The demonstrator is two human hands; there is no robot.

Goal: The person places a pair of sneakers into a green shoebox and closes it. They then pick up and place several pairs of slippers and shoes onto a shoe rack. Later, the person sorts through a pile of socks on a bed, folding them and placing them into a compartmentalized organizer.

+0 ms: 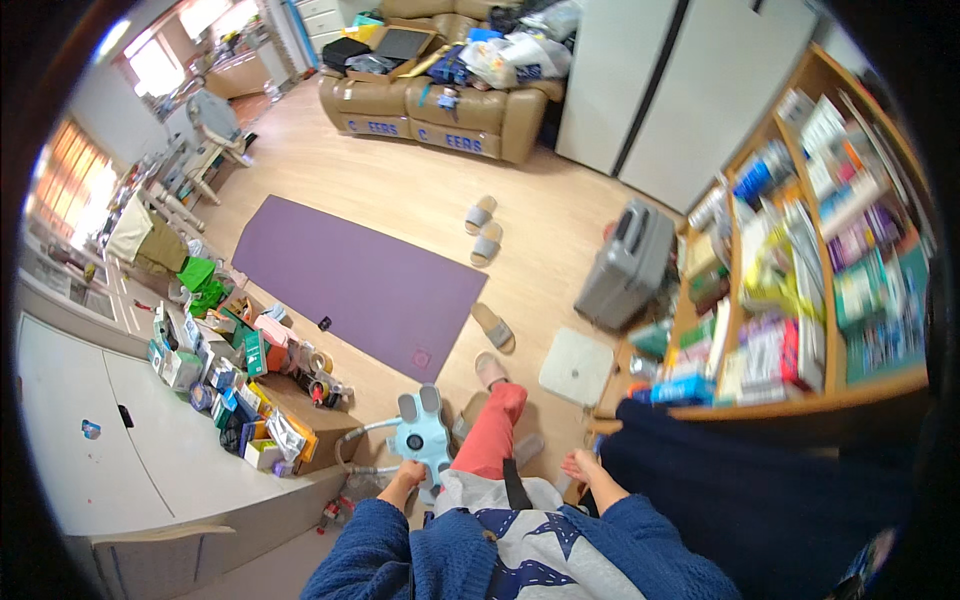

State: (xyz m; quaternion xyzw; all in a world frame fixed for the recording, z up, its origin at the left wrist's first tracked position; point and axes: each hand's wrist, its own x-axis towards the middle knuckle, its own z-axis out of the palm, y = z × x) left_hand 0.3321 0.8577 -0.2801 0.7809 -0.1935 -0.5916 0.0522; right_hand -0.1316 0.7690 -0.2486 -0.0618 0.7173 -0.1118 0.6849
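My left hand (411, 472) has its fingers curled at the edge of a light-blue plastic device (418, 435) with grey oval pads and a round dark centre. Whether the hand grips it or only overlaps it in the picture, I cannot tell. A pale hose-like bar (349, 442) loops out from the device's left side. On the other side of my body, my right hand (579, 465) hangs with its fingers apart and nothing in it. One leg in coral trousers (491, 439) reaches forward, its foot in a pink slipper (490, 369).
Ahead lies a purple exercise mat (360, 281), with loose slippers (486, 244) beside it. A white scale (576, 367) and a grey suitcase (626, 262) stand right, before a packed bookshelf (831, 300). Left are a cluttered white cabinet (97, 427) and a cardboard box (319, 427). A loaded sofa (450, 124) is behind.
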